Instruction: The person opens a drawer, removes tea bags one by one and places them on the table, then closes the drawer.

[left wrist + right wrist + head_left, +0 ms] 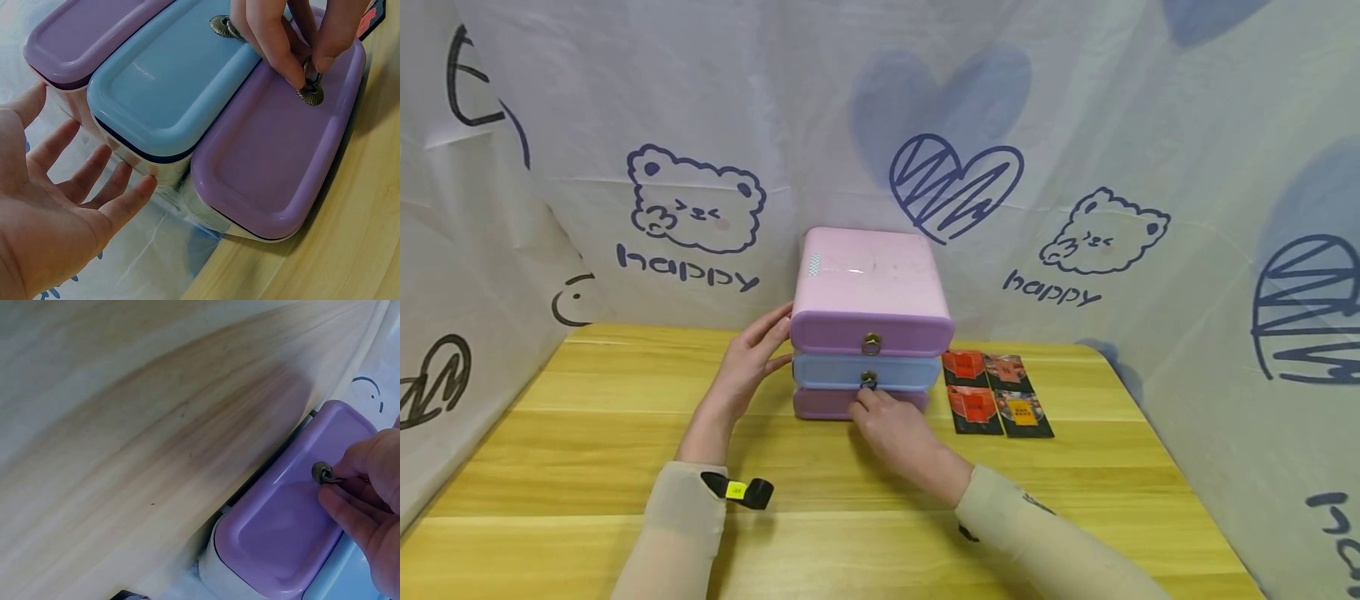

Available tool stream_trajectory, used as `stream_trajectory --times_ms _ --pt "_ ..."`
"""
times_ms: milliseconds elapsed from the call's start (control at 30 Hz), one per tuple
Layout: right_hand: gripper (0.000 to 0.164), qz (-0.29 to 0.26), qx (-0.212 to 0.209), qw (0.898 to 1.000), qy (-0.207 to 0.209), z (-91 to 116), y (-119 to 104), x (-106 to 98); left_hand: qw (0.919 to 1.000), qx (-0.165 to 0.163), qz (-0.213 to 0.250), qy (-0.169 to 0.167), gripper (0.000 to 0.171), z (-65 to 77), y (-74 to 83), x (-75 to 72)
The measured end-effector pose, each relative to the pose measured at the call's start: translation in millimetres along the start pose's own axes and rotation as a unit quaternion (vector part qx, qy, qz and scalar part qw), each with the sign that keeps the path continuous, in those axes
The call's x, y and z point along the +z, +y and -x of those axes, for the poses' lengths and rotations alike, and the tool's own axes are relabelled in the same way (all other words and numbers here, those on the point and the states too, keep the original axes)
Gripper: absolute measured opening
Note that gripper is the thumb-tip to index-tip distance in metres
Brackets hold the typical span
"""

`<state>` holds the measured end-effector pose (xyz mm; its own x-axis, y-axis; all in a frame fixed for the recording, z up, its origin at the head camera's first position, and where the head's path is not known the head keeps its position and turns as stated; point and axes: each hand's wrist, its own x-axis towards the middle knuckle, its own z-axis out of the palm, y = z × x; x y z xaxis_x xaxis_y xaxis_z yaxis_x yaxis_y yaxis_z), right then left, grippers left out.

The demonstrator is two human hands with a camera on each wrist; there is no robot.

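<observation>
A small three-drawer cabinet [872, 271] with a pink top stands at the back of the table. Its top drawer [835, 332] is purple, the middle drawer [827, 372] light blue, the bottom drawer [262, 156] purple. My right hand [895, 429] pinches the bronze ring pull [323, 473] of the bottom drawer between thumb and fingers. On the cabinet's left side, my left hand [75, 200] has its fingers spread, fingertips right at the side wall. A narrow dark gap shows behind the drawer fronts in the left wrist view.
Several flat packets, red and black with one yellow-labelled packet [1024, 414], lie on the wooden table [820, 517] right of the cabinet. A white printed curtain [820, 108] hangs behind and along both sides.
</observation>
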<state>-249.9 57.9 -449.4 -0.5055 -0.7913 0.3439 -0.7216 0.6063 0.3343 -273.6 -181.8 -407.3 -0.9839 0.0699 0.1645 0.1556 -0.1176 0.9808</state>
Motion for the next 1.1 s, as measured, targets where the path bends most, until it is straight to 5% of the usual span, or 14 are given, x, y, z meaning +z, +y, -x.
stream_trajectory --times_ms 1100 --pt "0.006 -0.015 -0.028 0.999 0.042 11 -4 -6 1.0 0.0 -0.007 -0.005 0.052 -0.9 -1.2 -0.9"
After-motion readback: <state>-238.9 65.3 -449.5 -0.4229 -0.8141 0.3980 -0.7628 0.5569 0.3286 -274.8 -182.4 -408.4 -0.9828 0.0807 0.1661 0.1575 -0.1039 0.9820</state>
